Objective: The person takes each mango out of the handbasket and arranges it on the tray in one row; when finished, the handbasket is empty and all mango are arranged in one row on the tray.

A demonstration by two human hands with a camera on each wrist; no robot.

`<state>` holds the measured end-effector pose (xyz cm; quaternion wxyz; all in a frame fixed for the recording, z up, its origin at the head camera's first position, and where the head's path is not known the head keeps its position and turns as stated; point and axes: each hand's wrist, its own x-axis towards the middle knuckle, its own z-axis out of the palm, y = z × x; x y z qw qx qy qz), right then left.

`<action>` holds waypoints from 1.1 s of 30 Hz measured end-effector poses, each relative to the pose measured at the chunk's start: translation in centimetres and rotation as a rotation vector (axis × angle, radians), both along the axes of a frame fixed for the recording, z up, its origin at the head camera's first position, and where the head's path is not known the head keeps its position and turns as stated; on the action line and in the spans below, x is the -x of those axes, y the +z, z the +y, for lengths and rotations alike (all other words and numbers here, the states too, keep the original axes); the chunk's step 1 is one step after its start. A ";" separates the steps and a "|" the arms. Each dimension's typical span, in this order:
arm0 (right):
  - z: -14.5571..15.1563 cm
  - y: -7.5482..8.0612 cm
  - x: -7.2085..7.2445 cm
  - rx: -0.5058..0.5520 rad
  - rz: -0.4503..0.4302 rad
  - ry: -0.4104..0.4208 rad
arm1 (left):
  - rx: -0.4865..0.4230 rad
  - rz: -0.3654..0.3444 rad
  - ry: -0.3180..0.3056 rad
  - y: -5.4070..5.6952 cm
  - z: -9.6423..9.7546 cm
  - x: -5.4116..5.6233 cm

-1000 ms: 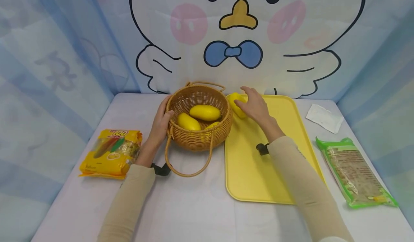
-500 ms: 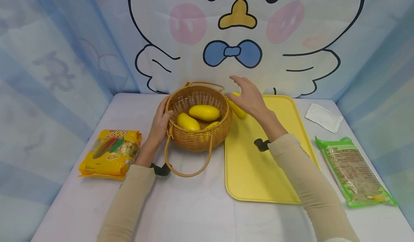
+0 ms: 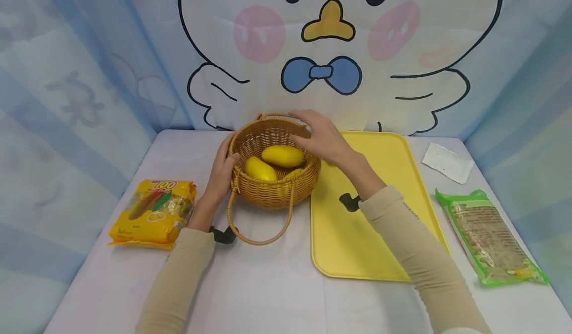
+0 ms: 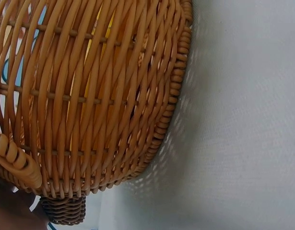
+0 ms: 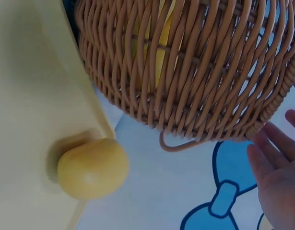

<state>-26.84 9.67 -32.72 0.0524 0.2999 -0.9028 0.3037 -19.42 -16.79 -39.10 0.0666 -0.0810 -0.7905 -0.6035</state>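
Note:
A round wicker basket (image 3: 272, 195) stands on the table, with several yellow mangoes (image 3: 283, 156) inside. My left hand (image 3: 220, 167) grips its left rim, thumb over the top and fingers down the outer side. At the far right of the rim is my right hand (image 3: 323, 138), fingers loosely spread, thumb reaching over the opening. In the right wrist view its fingertips lie right at the rim. One more mango (image 5: 93, 168) lies on the yellow tray (image 3: 357, 239), mostly hidden beneath my right hand in the head view.
Left of the basket lies a yellow snack bag (image 3: 154, 212). A green-edged clear packet (image 3: 491, 237) and a small white packet (image 3: 448, 163) lie right of the tray. The basket's front handle (image 3: 261, 242) hangs down toward the table; a printed curtain stands behind.
My right hand has left the mango on the tray, risen, and moved left to the basket's right rim. The left hand and the basket have stayed in place.

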 end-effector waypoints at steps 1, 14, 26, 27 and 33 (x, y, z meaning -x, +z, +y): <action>-0.2 0.0 -0.1 -0.007 0.001 0.020 | 0.000 0.000 0.000 0.0 0.0 0.0; -2.7 -1.1 -0.2 -0.225 -0.146 0.132 | 0.027 0.026 0.011 -1.0 -0.1 1.2; -5.1 -1.4 0.8 -0.497 -0.137 0.078 | -0.035 -0.039 0.068 -2.2 -0.6 2.5; -5.3 -1.6 0.9 -0.509 -0.137 0.075 | -0.044 -0.042 0.068 -2.2 -0.6 2.5; -5.9 -2.1 1.4 -0.563 -0.141 0.061 | -0.063 -0.056 0.062 -2.0 -0.6 2.5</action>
